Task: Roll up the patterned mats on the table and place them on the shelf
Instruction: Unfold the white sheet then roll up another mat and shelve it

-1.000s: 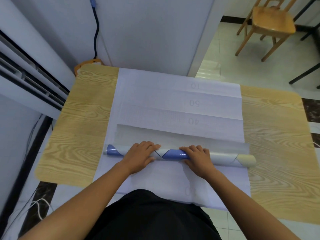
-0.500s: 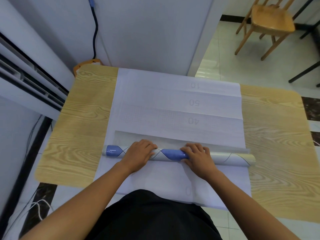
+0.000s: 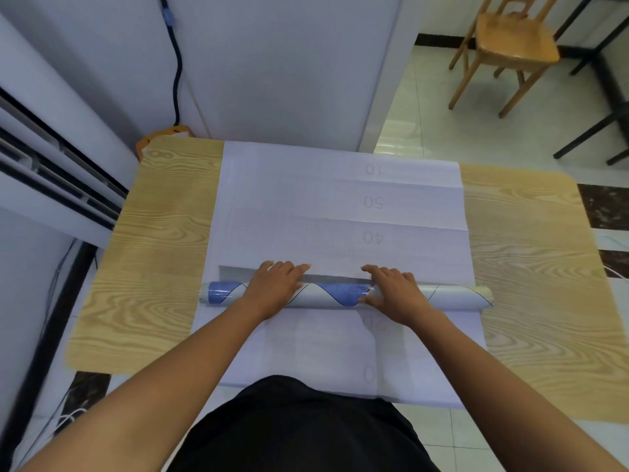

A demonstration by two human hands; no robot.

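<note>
A mat rolled into a long tube (image 3: 332,295), white with blue patches and thin dark lines, lies across the near half of the wooden table (image 3: 170,267). Only a narrow strip of its unrolled end (image 3: 335,279) shows beyond it. My left hand (image 3: 274,289) lies flat over the tube left of its middle, fingers stretched past it. My right hand (image 3: 396,291) presses on the tube right of its middle, fingers also extended. Beneath the tube more pale mats (image 3: 340,206) lie spread out, back side up, printed with numbers.
A white wall panel (image 3: 272,69) with a black cable (image 3: 177,69) stands behind the table. A slatted white unit (image 3: 51,158) is at the left. A wooden chair (image 3: 510,46) and dark table legs (image 3: 592,124) stand on the tiled floor at the far right.
The tube has rolled away from me, taking up most of the flat strip that lay beyond it. Both hands moved forward over it and their fingers straightened.
</note>
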